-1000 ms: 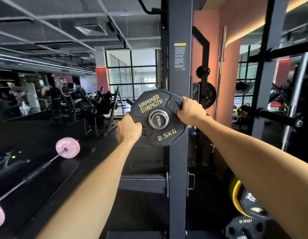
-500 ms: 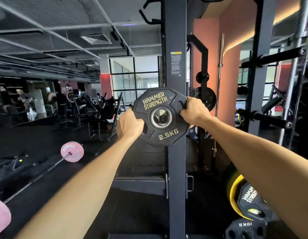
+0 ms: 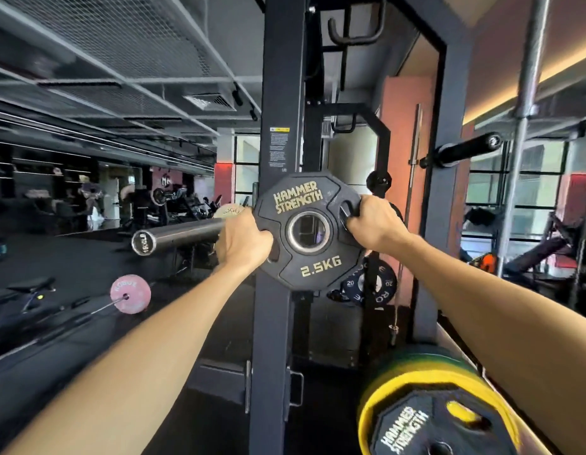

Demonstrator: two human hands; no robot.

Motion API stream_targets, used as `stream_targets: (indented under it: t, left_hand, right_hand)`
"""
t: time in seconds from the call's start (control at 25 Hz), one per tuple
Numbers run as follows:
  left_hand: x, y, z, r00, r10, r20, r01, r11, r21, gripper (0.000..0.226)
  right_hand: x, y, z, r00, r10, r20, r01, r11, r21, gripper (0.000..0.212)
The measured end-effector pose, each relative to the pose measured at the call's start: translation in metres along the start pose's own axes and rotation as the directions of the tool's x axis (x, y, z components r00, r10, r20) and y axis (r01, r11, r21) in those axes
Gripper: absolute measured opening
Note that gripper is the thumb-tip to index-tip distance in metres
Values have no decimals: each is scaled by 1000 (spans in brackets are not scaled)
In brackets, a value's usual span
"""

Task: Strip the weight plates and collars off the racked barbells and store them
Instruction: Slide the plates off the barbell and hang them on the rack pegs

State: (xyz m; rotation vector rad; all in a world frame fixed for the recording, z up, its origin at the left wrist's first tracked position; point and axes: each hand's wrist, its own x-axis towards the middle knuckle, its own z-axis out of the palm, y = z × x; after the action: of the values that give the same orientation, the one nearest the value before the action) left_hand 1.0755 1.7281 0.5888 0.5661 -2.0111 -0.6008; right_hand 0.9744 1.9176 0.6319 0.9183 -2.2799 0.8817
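We find the 2.5 kg plate (image 3: pixel 309 229) clear of the barbell sleeve (image 3: pixel 183 236), whose bare end points off to the left of the plate. We hold the plate face-on in front of the rack upright (image 3: pixel 278 192), its bore empty, with the rack showing through it. The left hand (image 3: pixel 244 241) is clenched on the plate's left rim, fingers through a grip slot; the right hand (image 3: pixel 373 221) is clenched on the upper right slot. Both grasps appear firm and level

In our judgement the step in hand is carrying this plate to storage. An empty peg (image 3: pixel 462 149) projects from the frame at upper right, and a stack with a yellow bumper plate (image 3: pixel 416 385) sits at lower right; we cannot tell which is intended. We recommend keeping both hands in the slots until the bore is aligned squarely with the chosen peg, then sliding the plate on straight rather than tilted. The risks we note are fingers pinched between plates at seating and the rim striking the upright during the turn
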Motion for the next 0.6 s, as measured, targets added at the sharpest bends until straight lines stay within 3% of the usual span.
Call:
stream_targets:
  t: [0.32, 0.4, 0.6]
  left_hand:
    - [-51, 187, 127, 994, 91, 52, -90, 996, -28, 17]
    - [-61, 222, 148, 992, 119, 53, -115, 991, -68, 15]
    - [-55, 277, 178, 984, 170, 50, -165, 981, -99, 11]
  right_hand:
    - [-5, 182, -145, 996, 77, -37, -79, 995, -59, 11]
    - [-9, 212, -176, 994, 97, -47, -100, 992, -77, 7]
    - [-7, 248, -226, 993, 101, -66, -106, 991, -82, 21]
